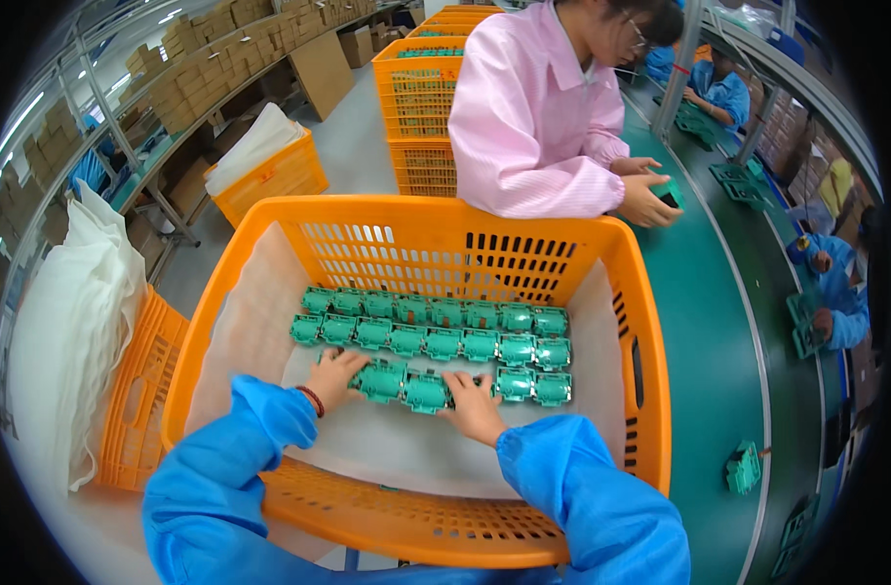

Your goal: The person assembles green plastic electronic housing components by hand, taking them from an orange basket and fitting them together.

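Observation:
Both arms in blue sleeves reach into an orange plastic basket lined with white sheet. Two green plastic housings lie side by side between my hands, in the nearest row. My left hand grips the left end of this pair, fingers curled over it. At the other end, my right hand has its fingers bent around the right side, thumb toward me. Just right of that hand sit two more green housings. Behind them run two full rows of the same green housings.
A green conveyor belt runs along the right with loose green parts. A co-worker in pink holds a green part beside it. Stacked orange baskets stand behind; white sheets lie over another basket at left.

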Demonstrator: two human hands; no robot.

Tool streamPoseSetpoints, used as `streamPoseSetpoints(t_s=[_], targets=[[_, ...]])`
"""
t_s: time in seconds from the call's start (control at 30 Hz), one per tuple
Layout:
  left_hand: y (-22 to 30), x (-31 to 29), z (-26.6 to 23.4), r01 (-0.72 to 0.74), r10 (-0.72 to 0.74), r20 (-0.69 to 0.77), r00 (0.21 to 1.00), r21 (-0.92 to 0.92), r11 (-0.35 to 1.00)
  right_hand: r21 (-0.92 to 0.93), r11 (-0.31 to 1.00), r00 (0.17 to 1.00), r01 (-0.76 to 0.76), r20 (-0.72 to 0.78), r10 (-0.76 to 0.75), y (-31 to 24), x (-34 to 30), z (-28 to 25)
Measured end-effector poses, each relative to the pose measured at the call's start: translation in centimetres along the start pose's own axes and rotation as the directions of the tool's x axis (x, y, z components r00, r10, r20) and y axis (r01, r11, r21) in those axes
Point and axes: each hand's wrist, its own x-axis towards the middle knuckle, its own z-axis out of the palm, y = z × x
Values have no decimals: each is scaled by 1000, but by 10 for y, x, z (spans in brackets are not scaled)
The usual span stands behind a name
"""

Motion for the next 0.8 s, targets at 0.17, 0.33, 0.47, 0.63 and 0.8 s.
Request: streamPoseSetpoints(t_s=[0.17,0.33,0.47,0.63,0.8], targets=[[-9,21,41,69,-67,39,997,-46,997,-70,997,1000,-8,-4,8,25,31,25],[-9,43,53,110,-105,68,992,-65,992,-90,994,997,-60,-50,56,38,46,39],[-15,52,58,102,-97,93,991,-53,993,-90,990,993,-108,-63,102,39,49,43],[-16,42,62,75,-59,139,989,-113,991,-99,990,995,-96,-27,94,41,40,45],[-16,53,63,77,-68,153,986,-55,995,-116,985,991,-127,-64,120,38,39,50]])
